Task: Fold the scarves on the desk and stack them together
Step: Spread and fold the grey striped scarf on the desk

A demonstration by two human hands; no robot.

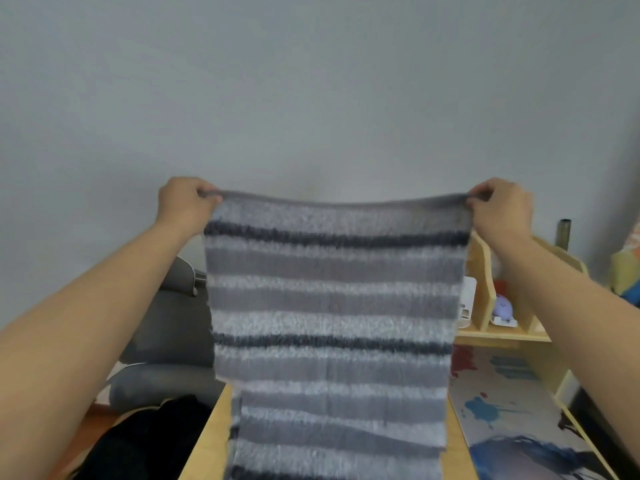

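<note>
From the head camera, the left hand [185, 202] and the right hand [498, 206] each pinch a top corner of a grey striped scarf [329, 306], fingers curled round the edge. The scarf hangs spread wide in front of the wall, its lower part trailing down over the wooden desk [211, 434].

No finished fold shows and no stack of folded scarves is in view, so the task looks to be at an early stage; other scarves cannot be seen here.

A paint-splash mat [512, 410] lies on the desk's right side below a wooden shelf organiser [485, 306]. No readable writing or brand appears anywhere.
</note>
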